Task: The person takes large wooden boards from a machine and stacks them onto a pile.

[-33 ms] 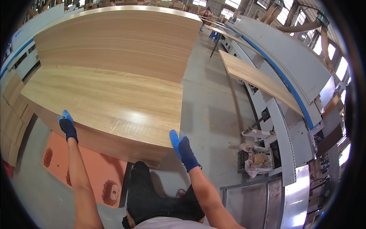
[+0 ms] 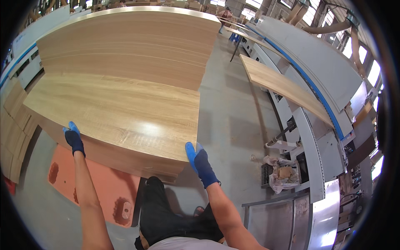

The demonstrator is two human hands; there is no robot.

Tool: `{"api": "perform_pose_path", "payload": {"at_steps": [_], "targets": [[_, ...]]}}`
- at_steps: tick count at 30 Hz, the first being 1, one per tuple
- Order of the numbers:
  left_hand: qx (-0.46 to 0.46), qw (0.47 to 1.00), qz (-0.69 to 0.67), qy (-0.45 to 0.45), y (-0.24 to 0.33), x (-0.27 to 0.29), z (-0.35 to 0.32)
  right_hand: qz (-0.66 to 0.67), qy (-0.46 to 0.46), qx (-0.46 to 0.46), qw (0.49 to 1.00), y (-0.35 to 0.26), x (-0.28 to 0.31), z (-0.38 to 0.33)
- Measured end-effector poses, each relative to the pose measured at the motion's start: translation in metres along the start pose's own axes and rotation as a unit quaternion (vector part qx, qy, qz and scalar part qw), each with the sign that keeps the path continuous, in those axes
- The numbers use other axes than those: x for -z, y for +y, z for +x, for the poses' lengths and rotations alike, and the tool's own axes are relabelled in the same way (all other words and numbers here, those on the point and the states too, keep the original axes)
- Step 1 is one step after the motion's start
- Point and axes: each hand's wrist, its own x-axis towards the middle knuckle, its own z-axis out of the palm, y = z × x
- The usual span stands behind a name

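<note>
A wood-grain board [image 2: 121,110] lies flat on top of a low stack of boards right in front of me. My left hand [image 2: 74,139], in a blue-coated glove, grips its near edge toward the left, and some of its fingers are hidden. At the near right corner, my right hand [image 2: 201,163] wears a matching glove. Its thumb rests by the top edge while the other fingers go down along the side. Both hands are closed on the same board. Directly behind rises a taller stack of boards [image 2: 125,50].
Beneath and left is an orange plastic platform [image 2: 98,181] with recesses. A long machine [image 2: 308,83] with a blue rail runs along the right, a single board [image 2: 283,87] jutting from it. A crate with plastic wrap [image 2: 285,173] sits beside its base. A person [image 2: 226,16] stands far off.
</note>
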Motion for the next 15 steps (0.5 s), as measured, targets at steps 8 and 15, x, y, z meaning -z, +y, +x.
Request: {"api": "perform_pose_path", "payload": {"at_steps": [8,15], "targets": [[-0.057,0.992,-0.106,0.029,-0.022,-0.01,0.031,-0.191,0.032,-0.042,0.98,-0.024,-0.024,-0.001],[-0.07,0.994,0.046,-0.065,-0.022,0.018,0.07,-0.146,0.036,0.016,0.988,-0.049,-0.035,-0.002]]}}
